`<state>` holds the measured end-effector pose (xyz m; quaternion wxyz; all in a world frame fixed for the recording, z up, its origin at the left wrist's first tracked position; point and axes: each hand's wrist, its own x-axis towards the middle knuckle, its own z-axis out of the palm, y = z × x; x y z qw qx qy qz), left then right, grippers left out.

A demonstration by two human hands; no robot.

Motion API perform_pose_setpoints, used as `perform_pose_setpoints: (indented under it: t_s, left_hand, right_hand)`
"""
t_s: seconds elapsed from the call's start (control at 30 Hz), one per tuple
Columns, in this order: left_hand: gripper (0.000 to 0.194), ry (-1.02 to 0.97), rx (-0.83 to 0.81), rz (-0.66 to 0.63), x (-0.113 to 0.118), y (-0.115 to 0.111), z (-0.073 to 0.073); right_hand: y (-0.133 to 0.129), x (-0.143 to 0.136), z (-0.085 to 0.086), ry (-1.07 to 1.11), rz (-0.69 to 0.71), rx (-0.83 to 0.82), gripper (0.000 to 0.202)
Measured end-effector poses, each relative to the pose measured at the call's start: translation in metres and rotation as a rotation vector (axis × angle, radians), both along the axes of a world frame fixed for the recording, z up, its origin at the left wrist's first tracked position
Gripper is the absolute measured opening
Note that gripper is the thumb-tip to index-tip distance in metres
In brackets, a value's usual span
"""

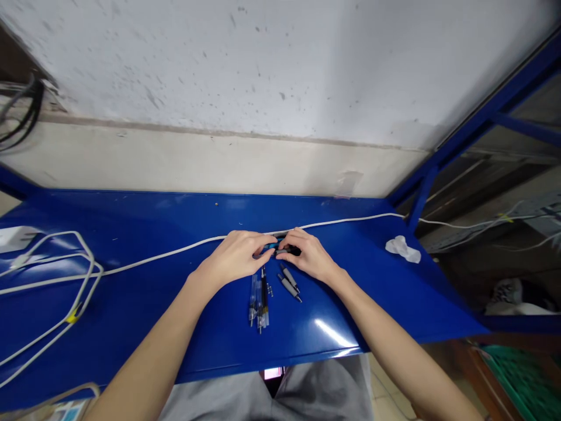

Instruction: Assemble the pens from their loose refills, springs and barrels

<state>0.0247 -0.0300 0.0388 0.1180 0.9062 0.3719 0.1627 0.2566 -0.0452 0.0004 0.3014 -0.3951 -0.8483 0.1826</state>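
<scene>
My left hand (236, 254) and my right hand (309, 254) meet over the middle of the blue table, fingers bent in a pinch. Between the fingertips shows a dark grey and black pen part (281, 252), mostly covered by the fingers. Some blue and dark pieces lie just behind it, partly hidden. Nearer to me are clear pen barrels (259, 304) with dark tips and thin black refills (265, 295). Small springs or tiny metal pieces (270, 290) lie beside them. Two grey pen grips (290, 287) with pointed tips rest below my right hand.
A white cable (175, 251) runs across the blue table (144, 327) behind my hands and loops at left near a white plug adapter (17, 238). Crumpled white tissue (402, 249) sits at right. A wall rises behind; blue frame bars (423, 199) stand at right.
</scene>
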Motion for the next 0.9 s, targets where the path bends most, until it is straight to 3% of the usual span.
perform_pose_setpoints:
  t_s: [0.6, 0.9]
  left_hand:
    - [0.037, -0.089, 0.096, -0.017, 0.005, -0.005, -0.005]
    - [0.032, -0.153, 0.163, 0.067, -0.018, 0.011, 0.006]
  right_hand:
    - [-0.001, -0.011, 0.001, -0.085, -0.030, 0.078, 0.013]
    - [-0.002, -0.010, 0.004, -0.068, -0.029, 0.064, 0.013]
